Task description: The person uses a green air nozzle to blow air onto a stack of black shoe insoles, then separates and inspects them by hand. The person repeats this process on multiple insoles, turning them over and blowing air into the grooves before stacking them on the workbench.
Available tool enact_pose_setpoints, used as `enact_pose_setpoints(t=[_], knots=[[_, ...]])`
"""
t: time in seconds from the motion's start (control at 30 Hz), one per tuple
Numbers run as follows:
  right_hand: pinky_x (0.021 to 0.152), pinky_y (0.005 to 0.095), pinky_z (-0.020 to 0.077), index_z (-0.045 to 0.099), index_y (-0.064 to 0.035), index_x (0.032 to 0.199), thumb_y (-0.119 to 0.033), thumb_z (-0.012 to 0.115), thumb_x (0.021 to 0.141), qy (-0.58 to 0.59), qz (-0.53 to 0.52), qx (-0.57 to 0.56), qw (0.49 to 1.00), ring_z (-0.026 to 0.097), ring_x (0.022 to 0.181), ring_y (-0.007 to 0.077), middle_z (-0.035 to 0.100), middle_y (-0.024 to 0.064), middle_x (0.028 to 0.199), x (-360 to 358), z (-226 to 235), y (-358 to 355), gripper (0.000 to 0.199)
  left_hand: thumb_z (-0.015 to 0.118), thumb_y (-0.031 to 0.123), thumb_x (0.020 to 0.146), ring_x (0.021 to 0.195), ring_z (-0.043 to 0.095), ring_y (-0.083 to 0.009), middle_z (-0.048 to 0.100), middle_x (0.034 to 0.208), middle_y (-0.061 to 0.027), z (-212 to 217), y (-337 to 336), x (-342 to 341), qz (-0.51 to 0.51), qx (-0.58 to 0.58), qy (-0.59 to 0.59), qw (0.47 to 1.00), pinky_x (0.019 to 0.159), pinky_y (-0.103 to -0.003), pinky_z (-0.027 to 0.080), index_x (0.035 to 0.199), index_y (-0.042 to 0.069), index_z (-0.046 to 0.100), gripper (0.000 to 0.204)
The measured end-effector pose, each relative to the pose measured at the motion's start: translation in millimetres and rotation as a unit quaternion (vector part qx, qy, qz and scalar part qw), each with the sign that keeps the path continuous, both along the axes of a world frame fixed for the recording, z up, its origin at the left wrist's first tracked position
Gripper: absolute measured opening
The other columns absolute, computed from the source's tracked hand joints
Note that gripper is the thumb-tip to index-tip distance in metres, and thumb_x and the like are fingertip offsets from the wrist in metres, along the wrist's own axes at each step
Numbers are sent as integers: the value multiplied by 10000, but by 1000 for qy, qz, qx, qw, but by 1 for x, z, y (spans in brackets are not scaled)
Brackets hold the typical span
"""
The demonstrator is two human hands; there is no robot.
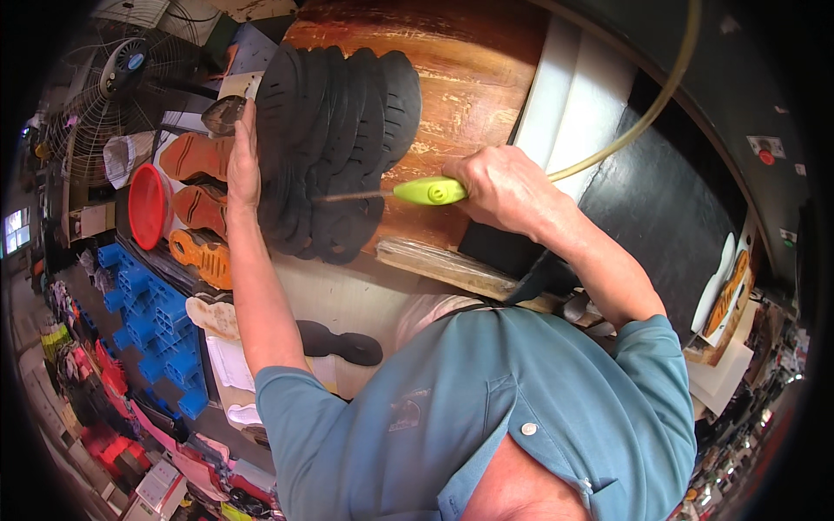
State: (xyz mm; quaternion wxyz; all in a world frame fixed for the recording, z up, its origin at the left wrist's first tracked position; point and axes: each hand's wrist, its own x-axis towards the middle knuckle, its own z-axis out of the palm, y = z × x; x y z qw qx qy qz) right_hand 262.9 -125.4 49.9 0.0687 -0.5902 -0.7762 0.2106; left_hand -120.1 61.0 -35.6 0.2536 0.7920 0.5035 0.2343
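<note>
My right hand point(508, 193) grips a lime-green air blow gun point(430, 191), with a yellowish hose point(651, 123) running from behind it to the upper right. Its thin nozzle point(354, 197) points left, across several black shoe soles point(334, 113) laid in an overlapping row. Along the left side of these soles rests my left hand point(244, 169), its fingers stretched out and held straight. Whether its palm presses on them is partly hidden. Brown-red soles point(195, 156) and an orange sole point(198, 252) lie just left of that hand.
A worn wooden board point(473, 78) lies under and beyond the black soles. A plastic-wrapped wooden bar point(447, 267) is near me. At left are a red bowl point(133, 205), a fan point(122, 69) and blue plastic blocks point(148, 313). Another black sole point(339, 342) lies close to my body.
</note>
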Motion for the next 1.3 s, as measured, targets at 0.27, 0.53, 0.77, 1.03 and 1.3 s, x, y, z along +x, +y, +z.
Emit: enact_pose_setpoints(t=[0.27,0.53,0.77,1.03,1.3], knots=[[731,513,603,753,-72,963,-206,815,918,6,-24,-17,1000,754,782,411,747,197,810,22,6,4,155,502,530,1143,1672,218,-464,281,1779,-304,-1,-4,13,-2,44,36,998,1360,-517,190,1710,66,401,739],[722,521,555,756,-39,980,-259,783,987,-32,-186,-2,982,692,782,464,715,234,815,69,26,-24,222,696,580,1031,1657,191,-531,248,1780,-324,17,-27,43,45,153,202,966,1328,-657,174,1710,93,411,883],[736,523,579,769,-38,964,-183,778,942,-5,-132,-46,990,717,787,444,721,231,793,74,33,-62,147,835,739,824,1643,132,-602,150,1784,-369,42,-67,87,0,65,237,969,1294,-738,186,1762,150,273,1242],[709,519,586,750,-25,920,-115,775,894,-17,-135,-28,990,719,760,451,723,228,789,85,24,-62,97,840,719,838,1643,135,-599,139,1794,-355,36,-69,87,-12,87,245,965,1293,-735,195,1764,160,273,1222],[858,483,596,762,-48,1140,-292,833,947,-143,-193,88,967,745,964,393,766,162,1048,134,13,-22,320,679,417,1084,1602,353,-495,417,1710,-297,31,-34,41,33,48,-22,998,1301,-544,302,1686,55,435,743]])
